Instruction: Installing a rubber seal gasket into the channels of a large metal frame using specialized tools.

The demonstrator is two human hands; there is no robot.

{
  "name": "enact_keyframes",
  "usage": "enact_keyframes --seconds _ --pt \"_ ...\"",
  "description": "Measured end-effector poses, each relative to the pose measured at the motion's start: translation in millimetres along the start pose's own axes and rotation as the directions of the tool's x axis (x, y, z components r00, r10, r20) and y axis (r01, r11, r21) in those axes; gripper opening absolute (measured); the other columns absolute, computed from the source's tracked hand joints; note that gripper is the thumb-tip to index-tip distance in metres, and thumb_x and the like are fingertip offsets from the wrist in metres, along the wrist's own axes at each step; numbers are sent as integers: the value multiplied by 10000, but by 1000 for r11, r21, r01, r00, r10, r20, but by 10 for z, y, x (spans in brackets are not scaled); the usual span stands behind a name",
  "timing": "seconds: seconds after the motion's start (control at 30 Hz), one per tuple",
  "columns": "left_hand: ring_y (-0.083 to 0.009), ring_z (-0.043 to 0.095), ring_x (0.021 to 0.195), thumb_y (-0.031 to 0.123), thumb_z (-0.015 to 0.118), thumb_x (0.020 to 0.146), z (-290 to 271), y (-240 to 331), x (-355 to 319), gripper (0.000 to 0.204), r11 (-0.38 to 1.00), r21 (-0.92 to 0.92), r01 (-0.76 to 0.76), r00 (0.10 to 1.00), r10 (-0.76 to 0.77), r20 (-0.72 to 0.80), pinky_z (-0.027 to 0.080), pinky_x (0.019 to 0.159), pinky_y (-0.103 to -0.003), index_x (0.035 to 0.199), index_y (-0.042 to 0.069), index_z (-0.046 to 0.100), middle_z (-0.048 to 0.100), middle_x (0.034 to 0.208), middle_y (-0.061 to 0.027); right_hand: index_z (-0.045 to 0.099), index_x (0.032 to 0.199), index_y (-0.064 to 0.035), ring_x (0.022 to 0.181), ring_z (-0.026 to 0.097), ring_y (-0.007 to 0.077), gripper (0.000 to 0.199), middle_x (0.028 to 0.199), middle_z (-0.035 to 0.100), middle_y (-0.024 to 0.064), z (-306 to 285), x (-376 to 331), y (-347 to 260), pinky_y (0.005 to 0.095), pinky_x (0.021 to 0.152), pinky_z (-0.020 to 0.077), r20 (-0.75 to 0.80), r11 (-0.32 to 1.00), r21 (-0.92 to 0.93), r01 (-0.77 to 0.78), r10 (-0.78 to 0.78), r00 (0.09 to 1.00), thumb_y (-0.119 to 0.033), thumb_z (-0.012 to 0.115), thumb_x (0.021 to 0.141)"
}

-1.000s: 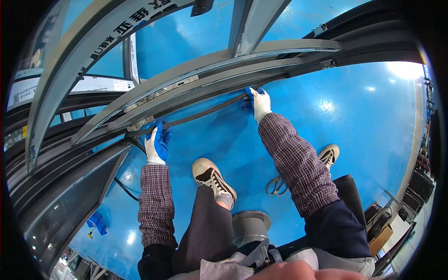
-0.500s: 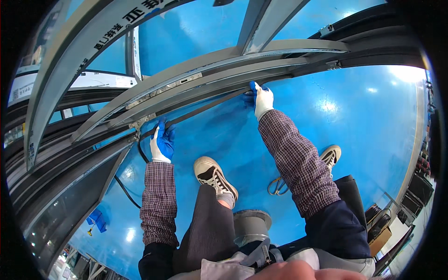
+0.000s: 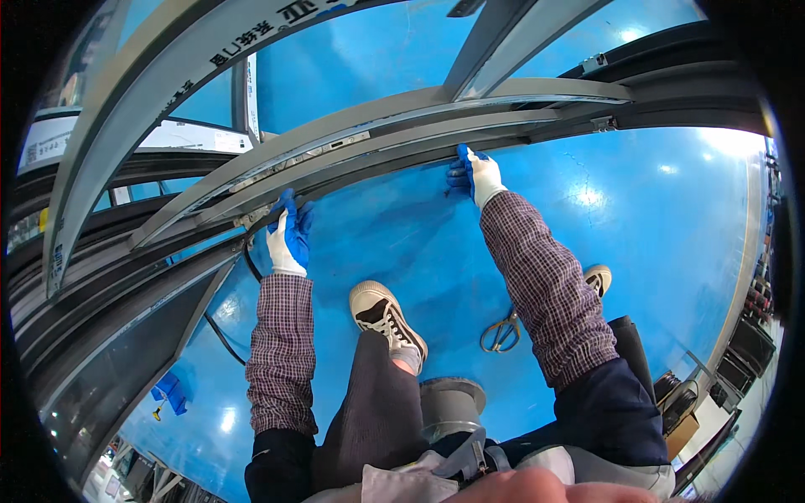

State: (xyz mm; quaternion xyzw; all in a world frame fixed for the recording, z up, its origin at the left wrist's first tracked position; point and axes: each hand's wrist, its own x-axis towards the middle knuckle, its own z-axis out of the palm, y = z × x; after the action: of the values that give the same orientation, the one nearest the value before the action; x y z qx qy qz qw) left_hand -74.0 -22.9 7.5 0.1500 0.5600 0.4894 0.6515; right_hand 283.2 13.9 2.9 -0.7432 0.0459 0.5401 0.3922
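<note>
A black rubber strip (image 3: 221,339) trails from the floor up to my left hand (image 3: 289,236), in a white glove with a blue palm, which is closed on it beside a metal bracket of the grey frame (image 3: 394,107). From there the strip runs to the right, close along the near edge of the frame. My right hand (image 3: 478,176), gloved alike, is at that edge farther right, its fingers curled against the strip and the frame. The fingertips of both hands are partly hidden.
Scissors (image 3: 501,334) lie on the blue floor (image 3: 402,226) near my right forearm. A grey spool-like drum (image 3: 453,402) stands between my legs. A blue object (image 3: 170,392) lies at the lower left. More long frames (image 3: 117,159) fill the left side.
Both hands have moved slightly away from me, toward the frame. The strip between them, which hung apart from the frame, now lies close along its edge. My right shoe has shifted behind my sleeve.
</note>
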Motion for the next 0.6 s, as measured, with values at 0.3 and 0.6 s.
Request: enact_keyframes --seconds 0.3,0.6 --pt "-184 641 855 156 625 887 44 -10 -15 349 982 182 -55 964 99 -245 518 770 -253 1209 30 579 639 1087 -103 603 907 -42 524 588 190 315 722 657 91 -54 155 67 295 482 479 0 973 -228 -29 30 1000 -357 607 910" --pt "-240 594 946 240 731 781 -1 -200 -142 534 875 471 -114 728 395 -560 470 875 -359 1242 73 521 574 1148 -145 638 839 -86 512 524 132 319 727 670 63 -185 230 -10 264 478 407 4 938 -343 -52 57 998 -388 580 922"
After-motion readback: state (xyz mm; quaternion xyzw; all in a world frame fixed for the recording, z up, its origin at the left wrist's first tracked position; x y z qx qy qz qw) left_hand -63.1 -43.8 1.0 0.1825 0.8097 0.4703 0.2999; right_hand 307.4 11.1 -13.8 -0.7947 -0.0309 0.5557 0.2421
